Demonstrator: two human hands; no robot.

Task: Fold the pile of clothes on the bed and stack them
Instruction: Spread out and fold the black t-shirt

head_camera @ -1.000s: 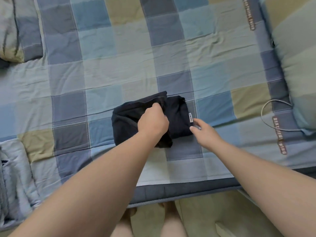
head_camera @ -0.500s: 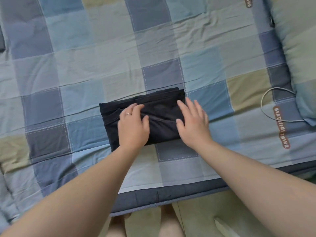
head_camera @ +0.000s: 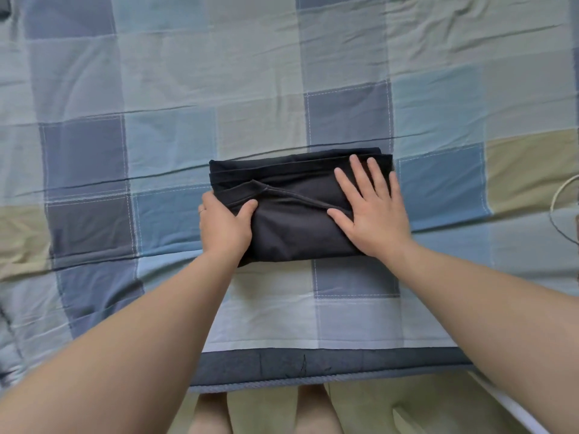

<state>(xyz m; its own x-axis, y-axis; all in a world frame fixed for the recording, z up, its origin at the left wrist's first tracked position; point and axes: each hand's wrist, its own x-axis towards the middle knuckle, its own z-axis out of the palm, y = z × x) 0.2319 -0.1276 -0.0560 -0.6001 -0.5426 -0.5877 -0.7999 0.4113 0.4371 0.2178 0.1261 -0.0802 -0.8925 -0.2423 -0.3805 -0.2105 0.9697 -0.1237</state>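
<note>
A dark navy garment (head_camera: 294, 214), folded into a compact rectangle, lies on the checked bed sheet (head_camera: 188, 120) near the bed's front edge. My left hand (head_camera: 224, 225) grips its left end, thumb on top of the cloth and fingers tucked under the edge. My right hand (head_camera: 372, 211) lies flat on the right end with straight, spread fingers pressing down. No other clothes of the pile are in view.
The bed's dark blue front border (head_camera: 313, 364) runs below my forearms, with my legs and the floor beyond it. A thin white cable (head_camera: 560, 195) curls on the sheet at the far right.
My left hand has slid from the top of the garment to its left end and taken hold there. My right hand moved further onto the right end. The fold looks flatter and squarer.
</note>
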